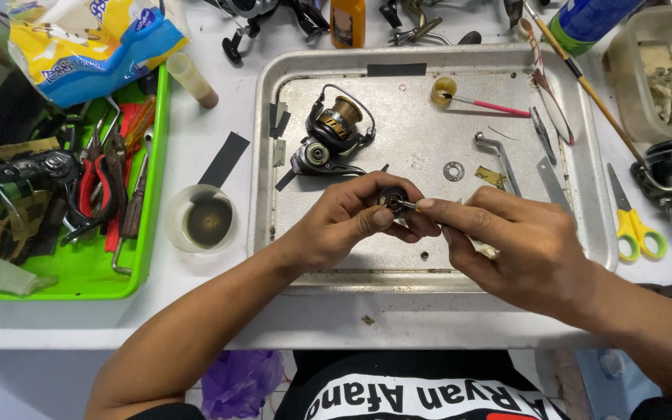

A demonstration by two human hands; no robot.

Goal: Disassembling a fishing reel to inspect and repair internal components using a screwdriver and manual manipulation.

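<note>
The left hand [344,222] is curled narrowly around a small dark round part [391,201], pinching it between thumb and fingertips so that the part sits at the tips of the fingers, facing upward over the middle of the metal tray [596,233]. The right hand [519,241] comes in from the other side, its thumb and forefinger closed on a thin metal pin [407,205] that touches the centre of the dark part; the two hands meet there, fingertips touching. Just beyond the left hand's knuckles, farther up the tray, lies a black and gold spinning reel body [330,136] on its side. To the right of it rest a flat metal washer [453,171], a bent crank handle [499,159] and, near the tray's far edge, a small amber cup [443,90] with a pink-handled brush [491,105] lying in it. Left of the tray stands a clear cup of dark liquid [206,218], and beyond that a green bin [145,257] full of pliers and tools. Yellow-handled scissors [633,222] lie on the table to the right of the tray.
</note>
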